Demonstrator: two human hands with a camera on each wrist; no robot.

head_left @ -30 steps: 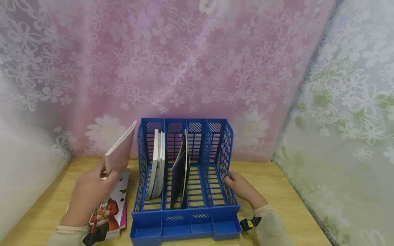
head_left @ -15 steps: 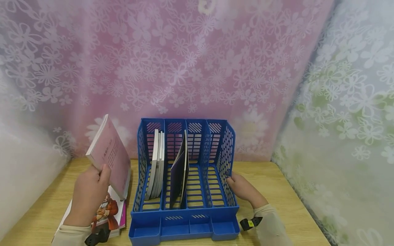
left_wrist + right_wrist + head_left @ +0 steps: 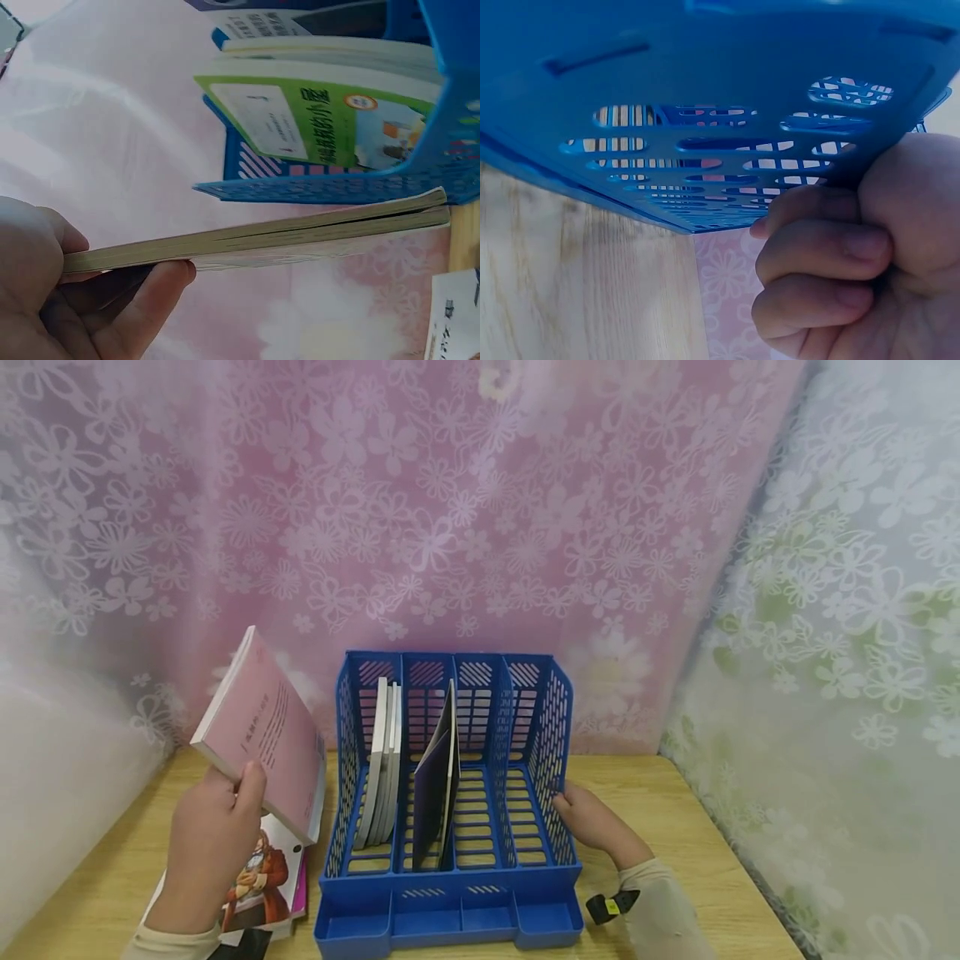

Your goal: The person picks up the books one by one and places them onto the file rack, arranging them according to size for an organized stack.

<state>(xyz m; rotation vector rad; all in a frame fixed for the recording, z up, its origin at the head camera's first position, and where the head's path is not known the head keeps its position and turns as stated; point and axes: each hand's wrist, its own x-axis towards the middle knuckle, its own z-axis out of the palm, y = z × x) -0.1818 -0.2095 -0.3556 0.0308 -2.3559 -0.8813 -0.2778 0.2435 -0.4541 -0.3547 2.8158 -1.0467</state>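
Observation:
My left hand (image 3: 213, 839) pinches a pink paperback book (image 3: 270, 735) by its near edge, thumb on the cover side that faces the rack. The book stands tilted in the air, left of a blue desktop file rack (image 3: 450, 906); the left wrist view shows its page edges beside the rack's side wall. My right hand (image 3: 596, 818) grips the rack's right side wall, its fingers curled against the outside in the right wrist view. In the rack's leftmost slot stand several thin books (image 3: 384, 768), the outermost with a green cover (image 3: 330, 124). Dark-covered books (image 3: 435, 793) lean in the second slot.
Under the left hand lies a small stack of books (image 3: 258, 893), the top one showing a figure in a red coat. Wood-grain tabletop (image 3: 675, 860) surrounds the rack. A pink floral curtain (image 3: 465, 527) hangs close behind it, with a pale one (image 3: 840, 693) at right.
The left hand has swung the pink book leftward and turned it, so its cover, edge-on before, now shows broadly. The right hand stays at the rack's side.

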